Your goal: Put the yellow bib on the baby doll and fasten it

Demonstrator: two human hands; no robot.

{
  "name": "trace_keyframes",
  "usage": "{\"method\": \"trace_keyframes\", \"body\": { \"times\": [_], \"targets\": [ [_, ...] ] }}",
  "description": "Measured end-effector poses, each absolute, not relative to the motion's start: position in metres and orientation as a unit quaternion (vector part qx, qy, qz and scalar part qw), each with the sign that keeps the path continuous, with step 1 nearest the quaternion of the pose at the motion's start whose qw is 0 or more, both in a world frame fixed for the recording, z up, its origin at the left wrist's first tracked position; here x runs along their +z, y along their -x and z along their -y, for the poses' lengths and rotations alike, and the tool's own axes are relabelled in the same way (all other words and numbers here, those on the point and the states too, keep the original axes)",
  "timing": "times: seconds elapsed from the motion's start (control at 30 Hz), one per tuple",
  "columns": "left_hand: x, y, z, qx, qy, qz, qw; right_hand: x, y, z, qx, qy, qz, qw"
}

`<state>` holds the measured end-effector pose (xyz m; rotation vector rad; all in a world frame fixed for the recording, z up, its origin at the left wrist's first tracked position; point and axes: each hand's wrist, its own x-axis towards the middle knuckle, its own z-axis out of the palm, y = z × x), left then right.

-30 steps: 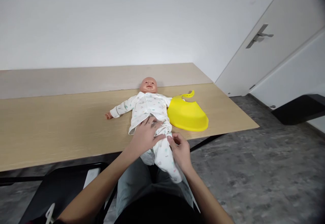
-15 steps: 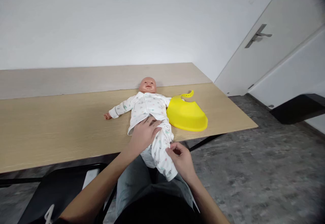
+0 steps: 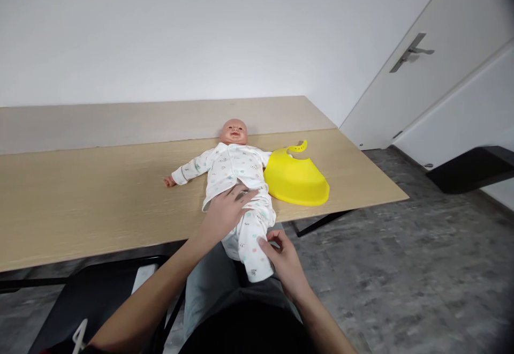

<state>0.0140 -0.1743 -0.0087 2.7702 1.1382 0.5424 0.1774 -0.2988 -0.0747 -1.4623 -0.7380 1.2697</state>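
Note:
A baby doll (image 3: 236, 174) in a white patterned sleepsuit lies on its back on a light wooden table (image 3: 88, 198), its head away from me. My left hand (image 3: 227, 209) rests flat on the doll's belly, fingers spread, holding nothing. My right hand (image 3: 283, 260) is at the doll's lower leg (image 3: 252, 252), fingers curled around the sleepsuit fabric. The doll's other leg is mostly hidden behind this one. A yellow silicone bib (image 3: 296, 180) lies on the table, touching the doll's right side, with its strap curling up at the far end.
The doll's legs reach past the table's near edge, over my grey trousers (image 3: 204, 290). A black chair (image 3: 100, 300) stands at lower left. Beyond the table are a white wall (image 3: 160, 38) and a white door with a metal handle (image 3: 409, 52). Grey mottled floor (image 3: 401, 247) lies to the right.
My right hand has moved closer to me along the doll's leg, and that leg has swung slightly left. My left hand stays on the belly. The bib has not moved.

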Motion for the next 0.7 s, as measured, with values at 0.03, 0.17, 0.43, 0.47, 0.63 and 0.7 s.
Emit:
{"method": "trace_keyframes", "body": {
  "times": [0.03,0.17,0.43,0.47,0.63,0.7],
  "targets": [
    [-0.009,-0.015,0.173,0.177,-0.91,-0.374,0.038,-0.075,-0.179,0.303,0.553,0.597,0.301,0.498],
    [-0.01,-0.019,0.172,0.178,-0.911,-0.372,0.007,-0.072,-0.18,0.313,0.684,0.534,0.245,0.431],
    [0.003,-0.014,0.182,0.164,-0.912,-0.371,0.058,-0.057,-0.161,0.29,0.699,0.483,0.132,0.51],
    [0.005,-0.011,0.185,0.151,-0.918,-0.36,0.069,-0.054,-0.159,0.288,0.7,0.474,0.122,0.52],
    [0.005,0.0,0.195,0.091,-0.936,-0.328,0.086,-0.048,-0.155,0.287,0.691,0.473,0.086,0.54],
    [0.0,0.0,0.195,0.091,-0.934,-0.337,0.075,-0.05,-0.157,0.287,0.676,0.48,0.097,0.551]
  ]
}}
